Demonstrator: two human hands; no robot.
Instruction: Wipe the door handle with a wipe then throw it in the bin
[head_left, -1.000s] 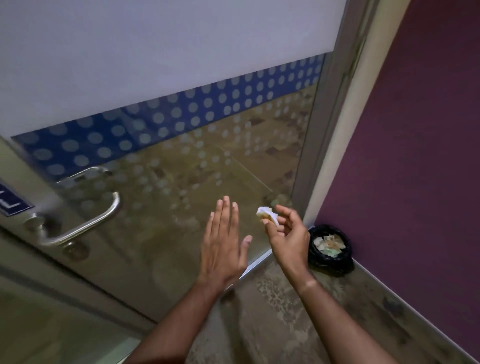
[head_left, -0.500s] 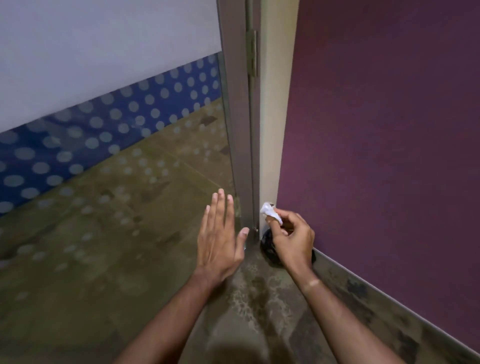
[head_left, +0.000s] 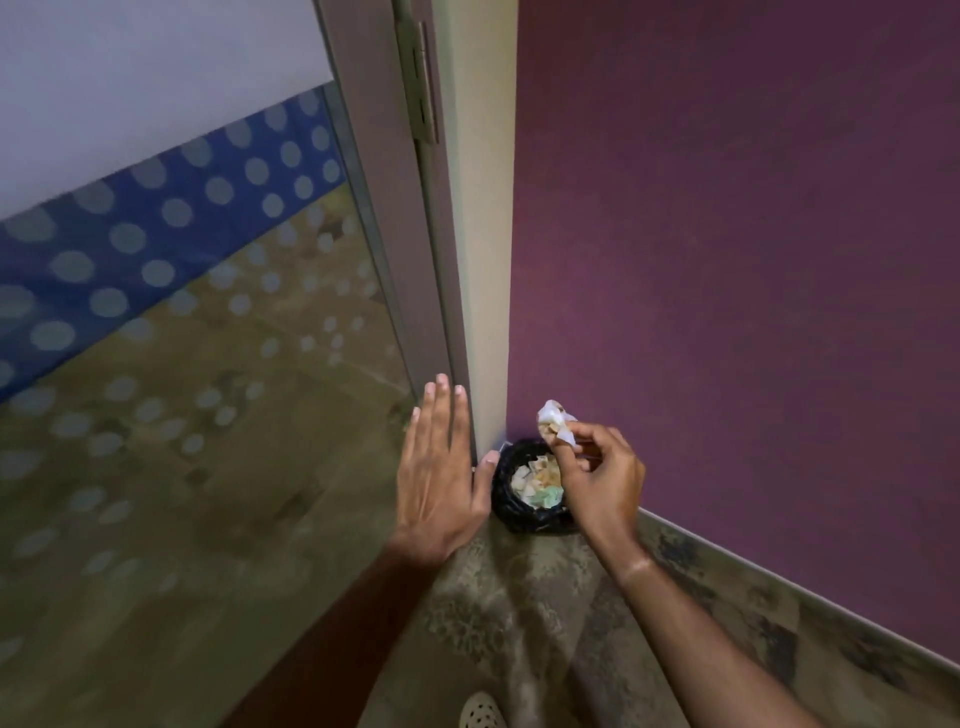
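White crumpled wipe (head_left: 557, 422) is sitting pinched in our right hand (head_left: 597, 478) fingertips, lower centre of frame, just above the black bin (head_left: 511, 512), left hand (head_left: 441, 478) spread flat and empty; wiping looks done, we judge, only the drop remaining.

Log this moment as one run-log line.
stage: disposal | right hand: pinching wipe above bin | left hand: open, empty | bin: on floor, in corner, already holds scraps | wipe: not dropped
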